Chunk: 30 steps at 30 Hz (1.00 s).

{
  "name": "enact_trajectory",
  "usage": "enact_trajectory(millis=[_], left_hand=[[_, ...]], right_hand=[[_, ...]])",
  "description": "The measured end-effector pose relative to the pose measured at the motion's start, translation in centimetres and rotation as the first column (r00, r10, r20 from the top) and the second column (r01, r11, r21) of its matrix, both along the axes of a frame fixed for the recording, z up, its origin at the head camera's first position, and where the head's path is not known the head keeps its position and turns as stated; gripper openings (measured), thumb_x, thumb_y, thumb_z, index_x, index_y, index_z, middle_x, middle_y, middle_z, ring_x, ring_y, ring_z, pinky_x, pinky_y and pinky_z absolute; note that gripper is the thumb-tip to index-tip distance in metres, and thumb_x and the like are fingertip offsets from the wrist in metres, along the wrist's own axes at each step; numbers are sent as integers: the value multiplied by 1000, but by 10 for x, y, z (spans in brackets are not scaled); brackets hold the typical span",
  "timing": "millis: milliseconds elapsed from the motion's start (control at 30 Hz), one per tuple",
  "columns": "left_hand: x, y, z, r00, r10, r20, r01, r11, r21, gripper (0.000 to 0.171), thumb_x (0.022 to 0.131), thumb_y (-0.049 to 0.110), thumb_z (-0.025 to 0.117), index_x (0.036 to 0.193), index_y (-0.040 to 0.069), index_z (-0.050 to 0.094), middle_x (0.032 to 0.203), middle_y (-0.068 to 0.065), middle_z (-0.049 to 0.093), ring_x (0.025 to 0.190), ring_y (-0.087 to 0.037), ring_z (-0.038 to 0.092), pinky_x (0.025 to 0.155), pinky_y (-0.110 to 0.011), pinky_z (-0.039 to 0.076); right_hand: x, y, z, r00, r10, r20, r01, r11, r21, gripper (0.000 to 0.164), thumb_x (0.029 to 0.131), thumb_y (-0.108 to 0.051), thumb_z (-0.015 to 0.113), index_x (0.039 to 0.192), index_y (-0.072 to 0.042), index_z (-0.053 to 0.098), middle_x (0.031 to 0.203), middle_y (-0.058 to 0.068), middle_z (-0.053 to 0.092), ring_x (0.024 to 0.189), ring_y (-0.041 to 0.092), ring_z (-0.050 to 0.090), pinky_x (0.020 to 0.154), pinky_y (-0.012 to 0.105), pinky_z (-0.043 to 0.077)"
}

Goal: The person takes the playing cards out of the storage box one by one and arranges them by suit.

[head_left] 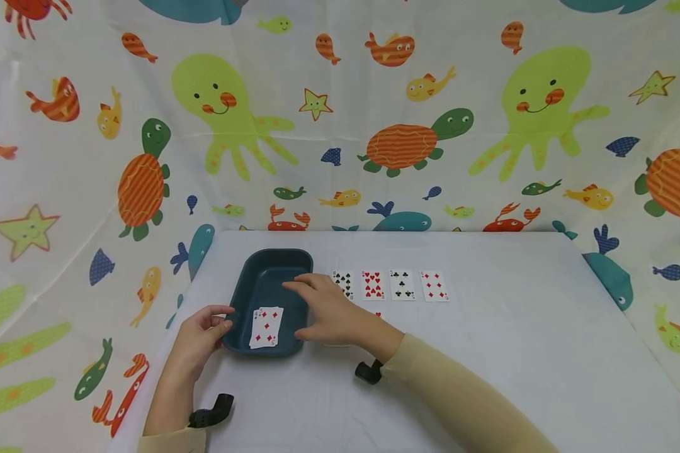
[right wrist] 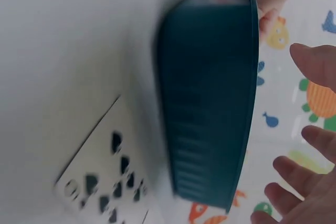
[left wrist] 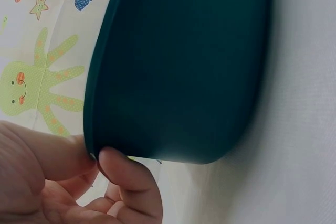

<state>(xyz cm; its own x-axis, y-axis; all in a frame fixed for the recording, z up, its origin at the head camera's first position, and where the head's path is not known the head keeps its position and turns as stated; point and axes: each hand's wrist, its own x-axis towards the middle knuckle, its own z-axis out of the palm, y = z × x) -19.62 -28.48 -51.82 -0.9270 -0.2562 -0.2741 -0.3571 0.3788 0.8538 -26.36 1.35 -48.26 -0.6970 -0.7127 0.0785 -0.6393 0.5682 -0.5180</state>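
Note:
A dark teal plastic tray (head_left: 277, 258) is on the white table. Inside it, toward the near end, lie overlapping playing cards (head_left: 267, 327) with a five of diamonds on top. My left hand (head_left: 199, 333) pinches the tray's left rim between thumb and fingers, seen closely in the left wrist view. Over the tray's right side hovers my right hand (head_left: 331, 311), its fingers spread and holding nothing. The right wrist view shows those fingers (right wrist: 299, 177) apart from the tray wall. A spades card (right wrist: 107, 182) lies beside the tray there.
Right of the tray runs a row of face-up cards: spades (head_left: 344, 283), hearts (head_left: 373, 285), clubs (head_left: 402, 285) and diamonds (head_left: 434, 286). More cards are mostly hidden under the right forearm. A sea-animal patterned cloth (head_left: 340, 138) hangs behind the table (head_left: 521, 314).

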Motion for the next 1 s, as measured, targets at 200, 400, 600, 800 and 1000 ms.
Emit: enact_trajectory(millis=[200, 400, 600, 800, 1000], left_hand=[[0, -1, 0, 1000, -1, 8, 1, 1000, -1, 39, 111, 19, 59, 149, 8, 58, 109, -12, 60, 95, -23, 59, 77, -21, 57], [1, -2, -1, 1000, -13, -11, 13, 1000, 5, 40, 111, 18, 59, 149, 6, 57, 109, -13, 61, 93, -22, 59, 77, -21, 58], [2, -1, 0, 1000, -16, -19, 16, 1000, -1, 39, 111, 16, 59, 148, 6, 58, 108, -13, 62, 90, -21, 60, 76, -22, 58], [3, -4, 0, 1000, -14, -27, 14, 1000, 2, 39, 111, 16, 59, 148, 6, 58, 106, -12, 63, 88, -20, 59, 75, -24, 58], [2, -4, -2, 999, -15, -39, 16, 1000, 21, 39, 111, 16, 60, 148, 6, 58, 106, -11, 62, 88, -20, 59, 74, -25, 58]], right_hand=[[-3, -27, -1, 999, 44, -23, -43, 997, 57, 94, 91, -43, 85, 169, -33, 32, 174, 6, 29, 163, 28, 25, 129, 58, 32], [-2, -56, -4, 994, 74, -77, -63, 988, 141, 95, 92, -49, 81, 170, -33, 29, 175, 8, 30, 162, 31, 28, 128, 56, 35], [-1, -77, -15, 987, 82, -139, -51, 975, 214, 89, 97, -52, 75, 170, -34, 28, 173, 6, 33, 160, 29, 33, 127, 53, 37], [0, -92, -21, 980, 80, -182, -22, 952, 304, 86, 97, -52, 75, 169, -35, 31, 170, 4, 37, 159, 27, 36, 128, 50, 37], [-1, -103, -28, 978, 31, -206, 55, 916, 397, 89, 90, -57, 81, 166, -37, 37, 165, 1, 45, 153, 24, 41, 123, 49, 42]])
